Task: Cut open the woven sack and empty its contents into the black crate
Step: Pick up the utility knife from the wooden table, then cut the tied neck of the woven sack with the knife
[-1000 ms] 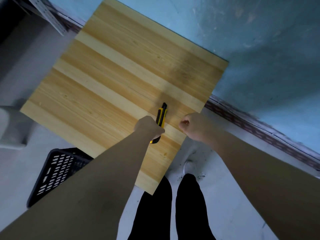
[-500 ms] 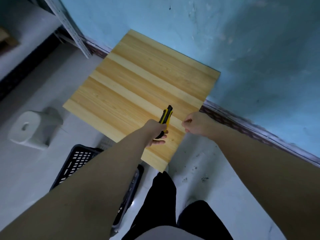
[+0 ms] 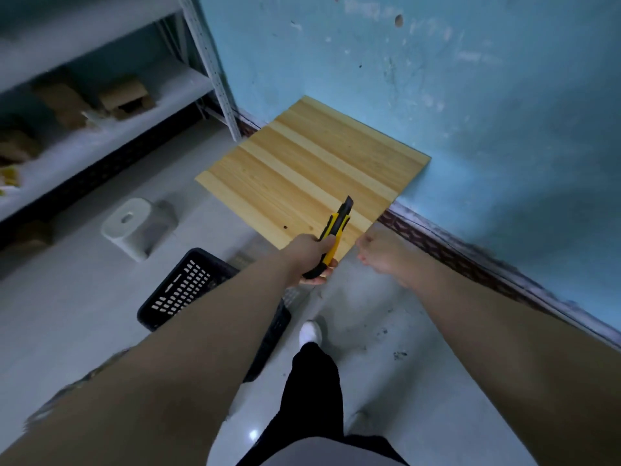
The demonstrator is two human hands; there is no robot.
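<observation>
My left hand grips a yellow and black utility knife, held over the near corner of the wooden table with its tip pointing away from me. Beside it my right hand is curled into a loose fist with nothing in it, just off the table's corner. The black crate with slotted walls stands on the floor under my left forearm, which hides part of it. No woven sack is in view.
A white stool stands on the pale floor left of the table. A metal shelf rack with cardboard pieces runs along the left. The blue wall borders the table's far side. My legs and one white shoe are below.
My left hand has lifted the knife off the table and drawn back toward me. The view has swung up and left, so the shelf and stool now show.
</observation>
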